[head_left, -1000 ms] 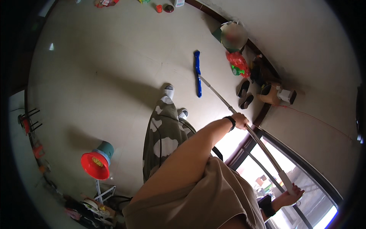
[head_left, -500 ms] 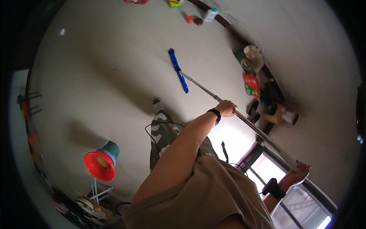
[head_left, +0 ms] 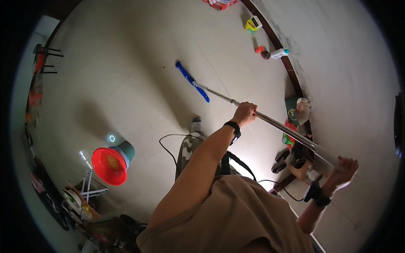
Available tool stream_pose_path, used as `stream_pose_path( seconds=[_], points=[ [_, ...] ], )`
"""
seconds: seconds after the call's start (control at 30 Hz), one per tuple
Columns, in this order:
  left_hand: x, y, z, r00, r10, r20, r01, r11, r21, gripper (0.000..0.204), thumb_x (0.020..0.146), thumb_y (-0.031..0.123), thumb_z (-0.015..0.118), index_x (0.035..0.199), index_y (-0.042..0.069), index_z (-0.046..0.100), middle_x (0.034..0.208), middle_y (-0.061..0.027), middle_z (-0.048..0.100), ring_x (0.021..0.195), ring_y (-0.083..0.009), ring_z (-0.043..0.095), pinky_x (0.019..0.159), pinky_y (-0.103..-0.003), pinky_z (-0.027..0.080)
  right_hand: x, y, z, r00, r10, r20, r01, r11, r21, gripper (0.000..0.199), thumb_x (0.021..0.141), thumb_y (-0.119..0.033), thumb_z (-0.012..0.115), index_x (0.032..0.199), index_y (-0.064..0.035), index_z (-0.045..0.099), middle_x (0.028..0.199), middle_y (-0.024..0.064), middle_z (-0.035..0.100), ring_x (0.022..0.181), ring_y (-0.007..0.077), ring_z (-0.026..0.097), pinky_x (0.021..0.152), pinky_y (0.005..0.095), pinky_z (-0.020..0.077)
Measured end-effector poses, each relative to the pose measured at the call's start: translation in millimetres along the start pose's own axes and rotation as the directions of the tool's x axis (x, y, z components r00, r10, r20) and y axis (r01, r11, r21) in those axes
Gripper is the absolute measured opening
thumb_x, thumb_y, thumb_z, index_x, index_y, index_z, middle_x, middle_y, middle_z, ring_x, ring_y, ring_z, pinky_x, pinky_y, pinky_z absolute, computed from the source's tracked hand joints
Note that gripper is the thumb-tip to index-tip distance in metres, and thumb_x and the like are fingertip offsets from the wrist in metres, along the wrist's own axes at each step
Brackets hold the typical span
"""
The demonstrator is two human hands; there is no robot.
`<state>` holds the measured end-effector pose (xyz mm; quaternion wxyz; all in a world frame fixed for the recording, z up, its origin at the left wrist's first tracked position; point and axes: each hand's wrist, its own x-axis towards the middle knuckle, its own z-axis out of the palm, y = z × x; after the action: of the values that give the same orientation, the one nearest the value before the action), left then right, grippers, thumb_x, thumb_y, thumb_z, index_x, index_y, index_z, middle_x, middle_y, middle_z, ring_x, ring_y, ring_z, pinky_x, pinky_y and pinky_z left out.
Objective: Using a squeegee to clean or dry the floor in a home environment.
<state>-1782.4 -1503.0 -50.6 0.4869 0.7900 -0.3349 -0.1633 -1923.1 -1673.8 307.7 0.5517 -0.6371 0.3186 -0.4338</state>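
A long-handled mop point(head_left: 287, 127) slants across the view, its blue flat head point(head_left: 185, 77) resting on the floor ahead of me. My left hand point(head_left: 245, 114) is closed around the metal pole, partway along it. At the pole's upper end, to the right, my right hand point(head_left: 346, 173) curls its fingers around the pale grey grip point(head_left: 325, 158). Both wrists wear black bands. The mop head lies beyond my shoe point(head_left: 196, 125), apart from it.
On the left a red basin point(head_left: 106, 173) sits on a greenish bucket point(head_left: 126, 152), near a folding stand point(head_left: 89, 187). Along the right wall are a white bottle point(head_left: 279, 53), a green box point(head_left: 292, 110), bags and dark slippers point(head_left: 280, 162). A black cable point(head_left: 166, 154) loops beside my leg.
My view has turned, so the wall items appear farther right and lower. The mop head has shifted slightly left in view and tilts more. Both hands keep hold of the mop.
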Motion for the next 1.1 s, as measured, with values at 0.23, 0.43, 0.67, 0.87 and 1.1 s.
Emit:
stream_pose_path(
  seconds=[0.23,0.43,0.67,0.87,1.1],
  points=[
    [11,3,-47,0.996,0.044,-0.075,-0.044,0.999,0.011,0.007,0.065,0.005,0.055,0.064,0.006,0.049,0.062,-0.0097,0.054,0.067,-0.0280,0.054,0.061,-0.039,0.043,-18,-31,38,0.985,-0.067,0.162,0.062,0.998,0.033,0.024,0.090,-0.019,0.037,0.069,-0.0106,0.031,0.060,0.0000,0.027,0.056,0.0136,0.035,0.068,0.0369,0.0411],
    [84,-57,-69,0.988,0.076,-0.136,-0.069,0.996,0.054,0.005,0.065,0.002,0.054,0.068,0.006,0.052,0.071,-0.0110,0.056,0.075,-0.0292,0.054,0.067,-0.039,0.044,-42,13,67,0.979,-0.108,0.175,0.092,0.991,0.101,0.020,0.088,-0.022,0.039,0.073,-0.0090,0.041,0.064,0.0025,0.034,0.065,0.0159,0.040,0.077,0.0449,0.0430],
    [100,-101,-105,0.945,-0.020,-0.326,0.041,0.997,0.059,0.013,0.070,0.009,0.062,0.067,0.004,0.050,0.071,-0.0124,0.055,0.075,-0.0309,0.052,0.067,-0.039,0.042,-41,34,152,0.883,-0.192,0.428,0.135,0.978,0.161,0.022,0.087,-0.017,0.042,0.068,-0.0099,0.037,0.056,0.0012,0.036,0.052,0.0129,0.040,0.070,0.0375,0.0426],
    [40,-49,-90,0.887,-0.189,-0.422,0.171,0.982,-0.082,0.011,0.064,0.001,0.059,0.072,0.004,0.052,0.071,-0.0135,0.053,0.074,-0.0320,0.052,0.067,-0.039,0.042,-16,-11,139,0.632,-0.272,0.726,0.143,0.961,0.235,0.023,0.084,-0.015,0.051,0.065,-0.0099,0.039,0.052,0.0018,0.042,0.044,0.0136,0.044,0.060,0.0354,0.0428],
    [-19,1,-68,0.932,-0.114,-0.344,0.125,0.992,0.011,0.009,0.074,0.004,0.054,0.082,0.007,0.051,0.080,-0.0097,0.053,0.084,-0.0293,0.051,0.072,-0.038,0.043,2,-46,113,0.299,-0.291,0.909,0.012,0.954,0.301,0.026,0.080,-0.023,0.060,0.063,-0.0114,0.043,0.052,0.0010,0.046,0.043,0.0143,0.047,0.062,0.0356,0.0478]
  ],
)
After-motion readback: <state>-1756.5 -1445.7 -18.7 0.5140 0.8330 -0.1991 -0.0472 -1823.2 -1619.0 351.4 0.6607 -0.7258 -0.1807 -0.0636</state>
